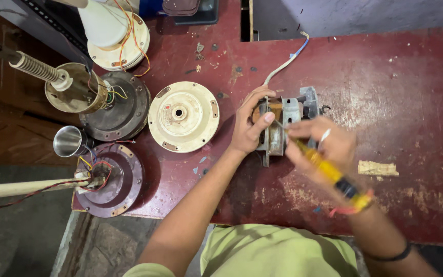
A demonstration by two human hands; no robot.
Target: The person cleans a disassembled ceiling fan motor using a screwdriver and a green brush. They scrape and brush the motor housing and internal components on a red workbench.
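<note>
A small grey electric motor (289,114) with a copper winding lies on the dark red workbench (411,102). My left hand (248,123) grips its left end, thumb pressed on the metal frame. My right hand (329,146), blurred by motion, holds a yellow-handled screwdriver (329,172); its tip touches the motor's middle. A white and blue cable (285,61) runs from the motor toward the bench's back edge.
Several ceiling-fan motor housings lie at the left: a cream disc (183,117), a dark brown one (121,107), a maroon one with loose wires (111,179). A steel cup (69,141) and a white downrod (11,189) sit nearby. A wood scrap (378,168) lies right.
</note>
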